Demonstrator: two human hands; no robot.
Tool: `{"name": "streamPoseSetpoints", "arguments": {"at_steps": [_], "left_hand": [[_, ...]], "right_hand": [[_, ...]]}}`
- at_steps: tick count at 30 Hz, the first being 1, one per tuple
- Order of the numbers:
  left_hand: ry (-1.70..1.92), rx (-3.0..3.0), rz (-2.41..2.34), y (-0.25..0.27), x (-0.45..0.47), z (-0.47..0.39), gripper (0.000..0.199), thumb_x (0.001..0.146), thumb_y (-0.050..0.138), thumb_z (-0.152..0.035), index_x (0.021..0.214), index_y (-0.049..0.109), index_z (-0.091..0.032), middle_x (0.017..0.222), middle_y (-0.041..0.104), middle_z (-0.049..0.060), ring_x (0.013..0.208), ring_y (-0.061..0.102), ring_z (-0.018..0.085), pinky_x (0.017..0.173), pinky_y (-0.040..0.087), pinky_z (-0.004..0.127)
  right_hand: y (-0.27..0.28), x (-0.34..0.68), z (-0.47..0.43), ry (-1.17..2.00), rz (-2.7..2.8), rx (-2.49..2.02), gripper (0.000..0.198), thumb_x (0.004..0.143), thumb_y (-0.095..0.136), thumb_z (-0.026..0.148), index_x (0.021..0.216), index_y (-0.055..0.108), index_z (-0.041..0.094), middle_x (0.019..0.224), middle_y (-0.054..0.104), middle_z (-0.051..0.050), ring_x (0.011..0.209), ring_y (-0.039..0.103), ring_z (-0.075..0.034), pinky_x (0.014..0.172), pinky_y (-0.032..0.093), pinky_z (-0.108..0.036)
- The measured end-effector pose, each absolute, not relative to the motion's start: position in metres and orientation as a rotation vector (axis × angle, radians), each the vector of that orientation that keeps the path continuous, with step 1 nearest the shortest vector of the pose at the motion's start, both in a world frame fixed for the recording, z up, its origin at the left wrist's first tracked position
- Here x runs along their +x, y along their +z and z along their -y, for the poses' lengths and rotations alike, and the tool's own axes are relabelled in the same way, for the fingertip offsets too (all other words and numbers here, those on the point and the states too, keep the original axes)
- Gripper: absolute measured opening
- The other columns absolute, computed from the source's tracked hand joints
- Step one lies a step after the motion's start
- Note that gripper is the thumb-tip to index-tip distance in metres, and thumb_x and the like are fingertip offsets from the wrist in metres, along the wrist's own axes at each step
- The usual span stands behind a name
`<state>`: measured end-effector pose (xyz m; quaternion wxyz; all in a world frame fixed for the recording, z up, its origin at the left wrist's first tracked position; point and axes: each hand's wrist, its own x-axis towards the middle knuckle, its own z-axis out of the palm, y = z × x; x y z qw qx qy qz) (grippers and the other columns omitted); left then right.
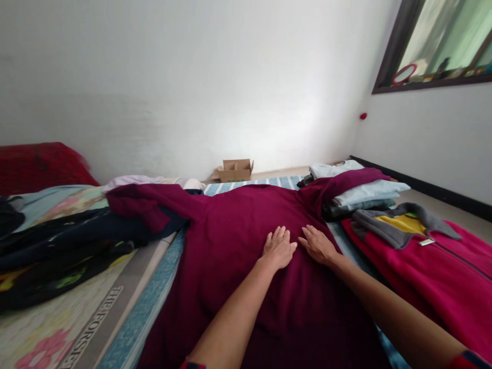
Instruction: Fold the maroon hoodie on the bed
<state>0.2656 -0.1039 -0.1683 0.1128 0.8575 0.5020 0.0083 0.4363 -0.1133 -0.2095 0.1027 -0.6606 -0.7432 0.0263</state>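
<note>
A maroon long-sleeved top (pixel 230 230) lies spread out over the bed in front of me. One sleeve stretches left across dark clothes, and the other rests on a folded pile at the right. My left hand (pixel 280 247) lies flat on the middle of the top, fingers out and pointing away from me. Close beside it, my right hand (pixel 317 245) is also flat on the fabric, its fingers angled toward the left. Neither hand grips anything. The near end of the top falls into shadow at the bottom of the view.
Folded clothes (pixel 365 192) are stacked at the right, with a pink-red zip jacket (pixel 453 266) nearer me. Dark garments (pixel 77 241) lie on a floral mattress (pixel 77 323) at the left. An opened cardboard box (pixel 236 171) stands by the white wall.
</note>
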Motion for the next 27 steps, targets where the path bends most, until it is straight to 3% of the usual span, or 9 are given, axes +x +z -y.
{"name": "streamPoseSetpoints", "arguments": {"at_steps": [13, 23, 27], "left_hand": [[0.014, 2.617, -1.490, -0.178, 0.259, 0.124, 0.061, 0.093, 0.016, -0.048, 0.142, 0.027, -0.014, 0.152, 0.018, 0.007, 0.140, 0.011, 0.020, 0.112, 0.012, 0.043], [-0.002, 2.623, -1.474, -0.178, 0.259, 0.122, 0.062, 0.092, 0.016, -0.048, 0.143, 0.026, -0.014, 0.152, 0.019, 0.008, 0.140, 0.011, 0.020, 0.112, 0.013, 0.045], [0.005, 2.625, -1.461, -0.178, 0.259, 0.122, 0.060, 0.092, 0.018, -0.049, 0.144, 0.023, -0.019, 0.152, 0.019, 0.008, 0.140, 0.013, 0.021, 0.111, 0.013, 0.046]], "right_hand": [[-0.191, 0.436, 0.175, 0.035, 2.206, -1.867, 0.056, 0.092, 0.036, 0.045, 0.136, 0.041, 0.011, 0.143, 0.036, -0.014, 0.134, 0.029, -0.025, 0.109, 0.024, -0.038], [-0.206, 0.443, 0.213, 0.205, 2.213, -1.943, 0.071, 0.090, 0.028, 0.058, 0.140, 0.034, 0.009, 0.147, 0.028, -0.016, 0.137, 0.020, -0.026, 0.110, 0.020, -0.044], [-0.206, 0.446, 0.213, 0.176, 2.205, -1.972, 0.074, 0.089, 0.027, 0.060, 0.140, 0.033, 0.007, 0.147, 0.027, -0.016, 0.137, 0.019, -0.027, 0.110, 0.021, -0.044]]}}
